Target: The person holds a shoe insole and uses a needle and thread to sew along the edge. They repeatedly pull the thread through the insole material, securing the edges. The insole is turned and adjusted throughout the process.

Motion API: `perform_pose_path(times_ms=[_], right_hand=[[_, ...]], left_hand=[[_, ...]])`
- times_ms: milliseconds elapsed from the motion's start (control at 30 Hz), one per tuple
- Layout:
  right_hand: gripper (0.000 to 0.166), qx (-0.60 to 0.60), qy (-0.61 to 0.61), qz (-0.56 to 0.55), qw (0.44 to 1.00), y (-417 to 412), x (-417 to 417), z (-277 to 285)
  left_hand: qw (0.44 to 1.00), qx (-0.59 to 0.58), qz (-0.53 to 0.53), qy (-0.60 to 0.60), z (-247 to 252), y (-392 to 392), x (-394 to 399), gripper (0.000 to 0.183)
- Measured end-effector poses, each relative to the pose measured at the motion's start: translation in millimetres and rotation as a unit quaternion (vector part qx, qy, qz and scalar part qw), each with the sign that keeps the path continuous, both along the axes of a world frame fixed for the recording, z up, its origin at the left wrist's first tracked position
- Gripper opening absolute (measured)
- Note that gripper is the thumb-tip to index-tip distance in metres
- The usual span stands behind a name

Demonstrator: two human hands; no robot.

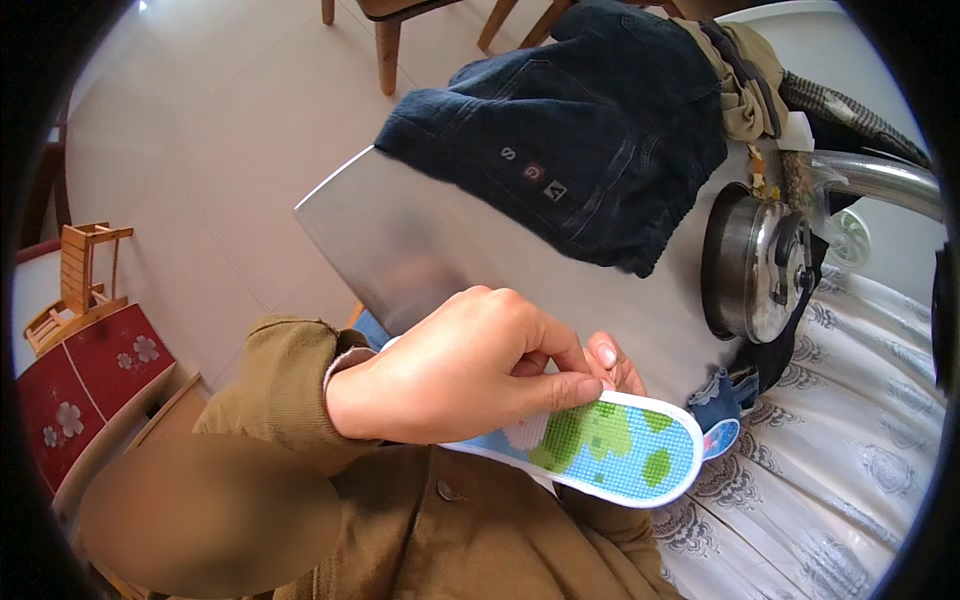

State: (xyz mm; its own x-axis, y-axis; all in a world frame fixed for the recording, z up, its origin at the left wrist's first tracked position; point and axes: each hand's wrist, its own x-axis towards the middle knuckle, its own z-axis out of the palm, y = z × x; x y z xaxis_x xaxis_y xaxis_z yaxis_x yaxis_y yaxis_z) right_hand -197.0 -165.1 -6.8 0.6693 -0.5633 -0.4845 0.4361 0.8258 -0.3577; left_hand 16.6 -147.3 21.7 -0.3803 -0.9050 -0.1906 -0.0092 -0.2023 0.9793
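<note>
A cross-stitched shoe insole (651, 450), sky blue with green patches and a white bound rim, lies slantwise in front of my brown jacket. My left hand (472, 367) reaches over it from the left, back upward, covering much of its length. Thumb and bent forefinger are pinched at the upper rim. Just beyond that rim my right hand (626, 373) meets the left fingertips, its palm and most fingers hidden behind the insole. Something thin, too small to name, shows between the fingertips. A second blue insole (722, 439) peeks out behind the right end.
Dark blue trousers (555, 142) cover part of the grey table top (465, 240). At the right stand a metal pan with a lid (765, 262) and a pale patterned cloth (795, 480). Denim cloth (716, 397) lies nearby. A small wooden chair (79, 277) is far left.
</note>
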Motion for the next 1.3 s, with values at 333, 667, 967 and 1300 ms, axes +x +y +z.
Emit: perform_pose_path(times_ms=[333,667,967,1300], right_hand=[[0.007,-0.001,0.015,-0.049,0.999,-13,-9,1],[0.016,-0.028,0.026,-0.013,0.999,-19,-7,12],[0.015,-0.067,-0.001,0.012,0.998,-20,-14,15],[0.015,-0.092,-0.024,0.030,0.995,-14,-21,15]], left_hand=[[0.999,0.000,-0.023,0.028,-7,-31,-9,0.024],[0.999,0.003,-0.040,0.017,-3,-34,-9,0.021],[0.999,-0.017,-0.047,0.001,6,-30,-13,0.022],[0.999,-0.010,-0.048,-0.005,14,-21,-19,0.022]])
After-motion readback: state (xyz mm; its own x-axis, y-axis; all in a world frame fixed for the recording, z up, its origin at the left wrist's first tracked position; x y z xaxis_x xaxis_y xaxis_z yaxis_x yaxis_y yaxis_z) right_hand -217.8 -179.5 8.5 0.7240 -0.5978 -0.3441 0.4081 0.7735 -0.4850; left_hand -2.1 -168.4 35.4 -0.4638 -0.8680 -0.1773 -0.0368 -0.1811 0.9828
